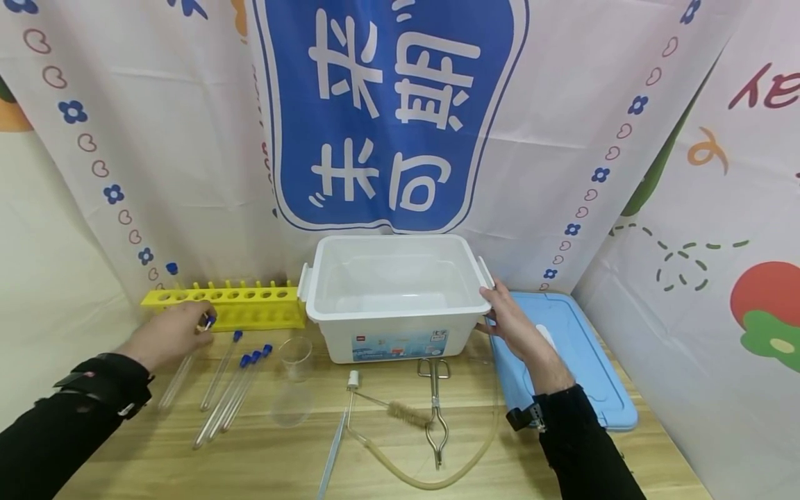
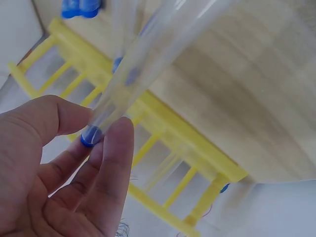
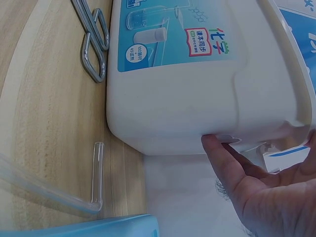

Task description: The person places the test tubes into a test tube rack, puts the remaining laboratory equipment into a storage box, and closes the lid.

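In the head view my left hand (image 1: pixel 171 335) is at the left, just in front of the yellow test tube rack (image 1: pixel 256 318). Thumb and fingers pinch a test tube (image 2: pixel 143 74) near its blue cap (image 2: pixel 91 136); its clear length slants down toward the table. One blue-capped tube (image 1: pixel 171 269) stands in the rack's left end. More capped test tubes (image 1: pixel 228 399) lie beside the hand. My right hand (image 1: pixel 515 323) grips the white plastic box (image 1: pixel 394 337) by its right handle, fingertips against the side wall (image 3: pixel 173 108).
A clear beaker (image 1: pixel 296 357) stands left of the box. In front lie tweezers (image 1: pixel 332 455), a tube brush (image 1: pixel 407 414), metal tongs (image 1: pixel 435 396) and rubber tubing (image 1: pixel 437 484). A blue lid (image 1: pixel 575 361) lies at the right. Behind hangs a printed curtain (image 1: pixel 544 173).
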A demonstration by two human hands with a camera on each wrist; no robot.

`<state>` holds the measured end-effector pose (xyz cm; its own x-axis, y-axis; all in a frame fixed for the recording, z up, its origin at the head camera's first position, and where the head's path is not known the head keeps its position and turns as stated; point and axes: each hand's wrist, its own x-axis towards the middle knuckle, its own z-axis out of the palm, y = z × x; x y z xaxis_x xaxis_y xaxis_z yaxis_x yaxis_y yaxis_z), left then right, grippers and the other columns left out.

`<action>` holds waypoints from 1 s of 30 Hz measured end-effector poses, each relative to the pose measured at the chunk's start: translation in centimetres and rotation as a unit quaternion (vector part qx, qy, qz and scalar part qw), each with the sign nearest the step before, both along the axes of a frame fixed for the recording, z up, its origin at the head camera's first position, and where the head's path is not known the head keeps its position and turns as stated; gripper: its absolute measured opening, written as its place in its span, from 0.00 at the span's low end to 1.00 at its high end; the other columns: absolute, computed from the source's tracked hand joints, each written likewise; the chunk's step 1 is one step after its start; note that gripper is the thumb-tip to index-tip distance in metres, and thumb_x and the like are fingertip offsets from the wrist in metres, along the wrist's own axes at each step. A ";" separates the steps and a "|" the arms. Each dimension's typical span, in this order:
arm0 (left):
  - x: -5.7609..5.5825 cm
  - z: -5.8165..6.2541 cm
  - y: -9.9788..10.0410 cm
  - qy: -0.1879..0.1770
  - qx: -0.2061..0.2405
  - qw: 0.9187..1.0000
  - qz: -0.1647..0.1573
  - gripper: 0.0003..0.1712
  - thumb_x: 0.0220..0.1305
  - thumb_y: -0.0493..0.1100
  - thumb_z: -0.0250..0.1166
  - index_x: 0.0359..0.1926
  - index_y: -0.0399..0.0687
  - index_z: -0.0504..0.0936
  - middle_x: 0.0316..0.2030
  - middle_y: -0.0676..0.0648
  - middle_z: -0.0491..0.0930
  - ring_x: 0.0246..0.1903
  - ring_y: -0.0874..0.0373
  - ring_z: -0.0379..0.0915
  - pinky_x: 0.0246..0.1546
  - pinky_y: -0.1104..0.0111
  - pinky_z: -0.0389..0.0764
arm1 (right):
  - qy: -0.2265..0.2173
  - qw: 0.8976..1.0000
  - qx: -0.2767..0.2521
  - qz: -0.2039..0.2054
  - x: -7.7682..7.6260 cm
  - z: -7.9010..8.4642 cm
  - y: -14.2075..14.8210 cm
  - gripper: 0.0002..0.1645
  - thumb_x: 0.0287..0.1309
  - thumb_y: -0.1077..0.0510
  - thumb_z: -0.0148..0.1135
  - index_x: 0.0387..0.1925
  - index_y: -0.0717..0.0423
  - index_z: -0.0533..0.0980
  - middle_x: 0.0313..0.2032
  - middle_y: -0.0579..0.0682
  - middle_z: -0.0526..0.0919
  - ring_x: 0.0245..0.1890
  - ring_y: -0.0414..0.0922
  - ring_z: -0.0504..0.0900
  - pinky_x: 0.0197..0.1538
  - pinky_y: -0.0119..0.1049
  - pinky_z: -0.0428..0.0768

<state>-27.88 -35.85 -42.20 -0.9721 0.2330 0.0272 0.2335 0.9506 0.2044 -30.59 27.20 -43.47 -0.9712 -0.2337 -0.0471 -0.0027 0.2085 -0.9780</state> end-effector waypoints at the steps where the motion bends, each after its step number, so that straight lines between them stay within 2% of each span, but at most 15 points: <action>1: 0.0 0.3 0.0 0.002 0.000 1.000 0.001 0.23 0.70 0.36 0.78 0.59 0.24 0.84 0.49 0.27 0.90 0.46 0.36 0.88 0.51 0.36 0.91 | 0.000 1.000 0.000 0.001 0.0 0.0 0.0 0.48 0.97 0.39 0.41 0.99 0.42 0.32 0.95 0.68 0.47 0.92 0.75 0.60 0.85 0.76 0.71; 11: -0.4 2.5 -0.4 0.018 0.037 0.999 0.018 0.27 0.75 0.36 0.73 0.67 0.22 0.80 0.58 0.18 0.87 0.51 0.25 0.89 0.52 0.35 0.94 | 0.003 1.000 0.000 0.002 0.0 0.0 0.1 0.48 0.97 0.38 0.41 0.99 0.42 0.32 0.95 0.68 0.49 0.92 0.75 0.60 0.85 0.76 0.72; 18: -0.6 3.6 -0.6 0.020 0.074 0.996 0.037 0.28 0.80 0.36 0.69 0.71 0.21 0.76 0.62 0.16 0.82 0.55 0.23 0.85 0.53 0.34 0.94 | 0.002 1.000 -0.002 0.003 -0.1 0.0 0.0 0.48 0.97 0.38 0.40 0.99 0.42 0.33 0.94 0.67 0.49 0.92 0.75 0.60 0.85 0.76 0.71; 24: -0.4 4.1 -0.7 0.064 0.090 0.992 0.054 0.28 0.81 0.36 0.66 0.73 0.22 0.75 0.64 0.16 0.81 0.59 0.20 0.84 0.53 0.31 0.92 | 0.001 1.000 -0.002 0.004 -0.1 0.0 0.0 0.48 0.97 0.38 0.40 0.99 0.42 0.32 0.95 0.68 0.48 0.92 0.75 0.59 0.86 0.77 0.70; 30: -0.4 4.3 -0.3 0.113 0.103 0.985 0.078 0.31 0.82 0.37 0.65 0.78 0.23 0.73 0.65 0.17 0.80 0.61 0.19 0.82 0.55 0.27 0.88 | 0.002 1.000 -0.001 0.006 -0.2 -0.1 0.1 0.48 0.97 0.38 0.40 0.98 0.41 0.31 0.95 0.68 0.47 0.92 0.76 0.60 0.86 0.77 0.70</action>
